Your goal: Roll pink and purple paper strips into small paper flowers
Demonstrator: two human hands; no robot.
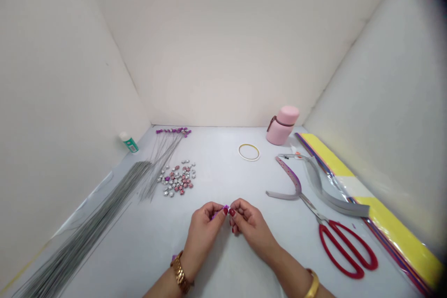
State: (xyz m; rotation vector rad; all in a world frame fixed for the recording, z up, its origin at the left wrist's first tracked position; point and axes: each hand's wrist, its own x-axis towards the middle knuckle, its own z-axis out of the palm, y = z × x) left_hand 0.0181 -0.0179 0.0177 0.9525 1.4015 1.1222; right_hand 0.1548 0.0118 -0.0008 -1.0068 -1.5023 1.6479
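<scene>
Near the front middle of the table, my left hand and my right hand meet fingertip to fingertip. Between them is a small purple strip, pinched by thumb and forefinger on each side. More purple shows under the left fingers, and a purple bit peeks out beside the left wrist; whether it is one strip is hidden. To the left of my hands lies a pile of small folded stars, silver, pink and purple. Behind it, thin wires carry purple stars at their far ends.
A thick bundle of grey wires runs along the left, near a green-and-white bottle. Red-handled scissors, curled strips and yellow packaged sheets lie right. Behind are a tape ring and pink flask.
</scene>
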